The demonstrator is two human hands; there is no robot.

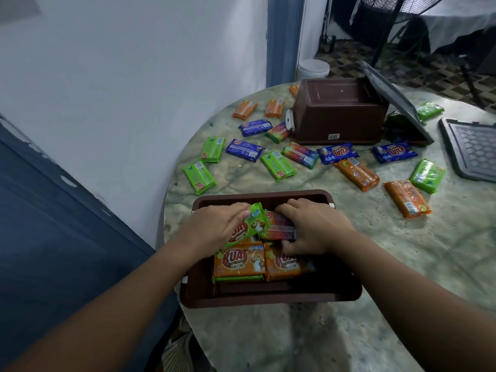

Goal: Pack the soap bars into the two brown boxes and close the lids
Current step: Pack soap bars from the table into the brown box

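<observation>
— Both forearms fill the bottom of the frame; what are they reaching into?

— Into the near brown box point(271, 298), low and centre on the desk point(402, 264). My left hand point(214, 229) pinches a green soap bar point(251, 220) by its edge, tilted, so I can slot it beside the others. My right hand point(311, 228) curls its fingers point(288, 208) round a multicoloured bar point(279, 230), pressing it down to keep the row tight, I judge.

— Any writing?

— "KUAT" on the two orange bars point(263, 261) lying flat in the box, and on a blue bar point(338, 153) right of centre.

— And the rest?

— Many loose bars point(279, 165) lie scattered across the middle of the frame. The second brown box point(339, 111) sits overturned at upper right, one grey lid point(391, 98) leaning against it, another lid point(472, 149) flat at the right edge. Packing looks early.
</observation>
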